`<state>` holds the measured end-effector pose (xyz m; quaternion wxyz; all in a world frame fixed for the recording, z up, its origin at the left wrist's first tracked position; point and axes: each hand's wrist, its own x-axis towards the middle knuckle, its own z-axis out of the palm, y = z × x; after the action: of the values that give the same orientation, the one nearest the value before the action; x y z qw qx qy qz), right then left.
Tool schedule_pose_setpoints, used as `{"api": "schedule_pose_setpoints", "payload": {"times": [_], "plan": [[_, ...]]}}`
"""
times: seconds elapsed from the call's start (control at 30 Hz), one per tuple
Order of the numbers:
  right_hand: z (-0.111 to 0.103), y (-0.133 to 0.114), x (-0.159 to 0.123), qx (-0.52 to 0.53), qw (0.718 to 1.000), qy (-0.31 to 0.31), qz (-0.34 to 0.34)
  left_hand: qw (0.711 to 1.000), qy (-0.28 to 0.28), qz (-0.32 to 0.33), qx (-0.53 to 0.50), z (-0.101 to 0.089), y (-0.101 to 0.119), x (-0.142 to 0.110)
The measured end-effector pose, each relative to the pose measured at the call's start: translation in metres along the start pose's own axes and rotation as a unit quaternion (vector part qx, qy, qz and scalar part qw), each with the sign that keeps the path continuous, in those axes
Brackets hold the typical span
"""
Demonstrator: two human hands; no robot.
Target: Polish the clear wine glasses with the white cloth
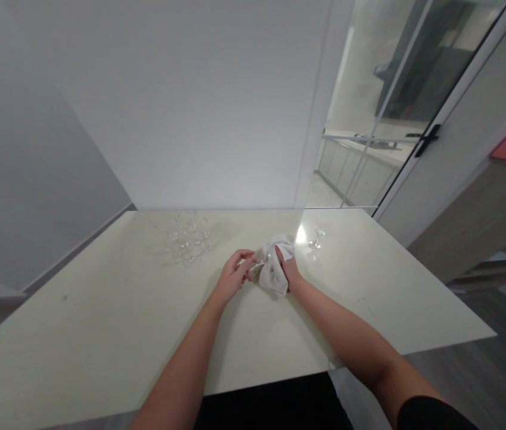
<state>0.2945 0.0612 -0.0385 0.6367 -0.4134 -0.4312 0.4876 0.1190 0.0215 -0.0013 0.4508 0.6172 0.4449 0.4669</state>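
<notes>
My left hand (235, 273) has its fingers curled around one end of a clear drinking glass (256, 266). The other end of that glass goes into a white cloth (272, 276), which hides it. From the right, my right hand (289, 269) grips the cloth, with the thumb on top and bunched folds around the glass. Both hands are close together just above the table. The exact shape of the held glass cannot be made out.
Several clear glasses (189, 240) stand grouped on the white table (101, 310), left of my hands. Another clear glass (316, 242) is at the right, near a bright reflection. A white wall (208, 107) borders the table's far edge, beside a glazed door (369, 137).
</notes>
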Motion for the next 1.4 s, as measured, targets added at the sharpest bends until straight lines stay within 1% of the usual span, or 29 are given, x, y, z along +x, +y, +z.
{"api": "schedule_pose_setpoints", "payload": {"times": [0.03,0.1,0.17,0.2,0.23,0.3,0.37,0.4,0.47,0.57,0.6,0.7,0.77,0.83,0.87,0.93,0.97,1.03,1.07,1.17,1.23,1.3,1.37,1.4], "plan": [[0.000,0.000,0.001,-0.002,1.000,0.012,0.003,0.999,0.017,0.026,0.021,0.000,-0.001,0.000],[0.000,-0.002,0.002,-0.004,0.999,0.034,0.012,0.993,0.028,0.073,0.083,0.002,-0.001,-0.002],[-0.001,-0.004,0.002,-0.034,0.999,0.037,-0.010,0.990,0.016,0.088,0.112,0.003,-0.001,-0.003],[-0.002,-0.005,0.002,-0.055,0.998,0.030,-0.029,0.992,0.012,0.080,0.102,0.004,0.000,-0.003],[-0.002,-0.006,0.001,-0.077,0.996,0.018,-0.048,0.995,0.014,0.059,0.077,0.004,-0.001,-0.002],[-0.002,-0.006,-0.002,-0.118,0.989,-0.016,-0.082,0.999,0.029,-0.023,0.003,0.001,-0.002,0.002],[-0.001,-0.005,-0.006,-0.152,0.981,-0.056,-0.107,0.990,0.048,-0.114,-0.066,-0.002,-0.006,0.006],[0.000,-0.005,-0.008,-0.164,0.977,-0.070,-0.117,0.984,0.058,-0.145,-0.089,-0.005,-0.007,0.007],[0.003,-0.003,-0.011,-0.176,0.972,-0.090,-0.129,0.976,0.089,-0.168,-0.109,-0.008,-0.009,0.009],[0.005,-0.003,-0.012,-0.165,0.973,-0.102,-0.122,0.975,0.144,-0.140,-0.099,-0.010,-0.006,0.009],[0.006,-0.004,-0.011,-0.157,0.975,-0.100,-0.119,0.977,0.151,-0.122,-0.093,-0.009,-0.005,0.008],[0.005,-0.008,-0.007,-0.120,0.987,-0.058,-0.090,0.986,0.131,-0.068,-0.084,-0.005,0.001,0.005],[0.004,-0.010,-0.007,-0.087,0.995,-0.033,-0.032,0.991,0.106,-0.036,-0.078,-0.002,0.003,0.003],[0.004,-0.011,-0.008,-0.062,0.997,-0.023,0.026,0.994,0.088,0.010,-0.055,-0.001,0.003,0.001],[0.004,-0.011,-0.008,-0.055,0.997,-0.021,0.044,0.995,0.083,0.035,-0.038,-0.001,0.003,0.000],[0.004,-0.011,-0.008,-0.054,0.997,-0.013,0.050,0.995,0.075,0.071,-0.005,-0.001,0.002,-0.001],[0.004,-0.011,-0.007,-0.059,0.997,-0.004,0.041,0.994,0.073,0.075,0.007,-0.001,0.001,-0.001],[0.003,-0.010,-0.004,-0.085,0.996,-0.005,0.003,0.996,0.069,0.060,0.018,-0.001,-0.001,0.000],[0.002,-0.009,-0.002,-0.105,0.994,-0.021,-0.023,0.997,0.068,0.043,0.018,-0.001,-0.002,0.000],[0.001,-0.007,0.001,-0.151,0.980,-0.102,-0.083,0.997,0.071,-0.024,0.004,-0.001,-0.004,0.004],[0.000,-0.005,0.001,-0.163,0.972,-0.143,-0.088,0.994,0.074,-0.073,-0.019,-0.002,-0.004,0.005],[0.000,-0.005,-0.002,-0.166,0.969,-0.161,-0.087,0.989,0.083,-0.114,-0.043,-0.004,-0.004,0.006],[0.001,-0.005,-0.005,-0.158,0.971,-0.156,-0.092,0.985,0.100,-0.131,-0.050,-0.005,-0.004,0.006],[0.002,-0.006,-0.005,-0.147,0.975,-0.141,-0.090,0.985,0.112,-0.124,-0.044,-0.005,-0.005,0.006]]}}
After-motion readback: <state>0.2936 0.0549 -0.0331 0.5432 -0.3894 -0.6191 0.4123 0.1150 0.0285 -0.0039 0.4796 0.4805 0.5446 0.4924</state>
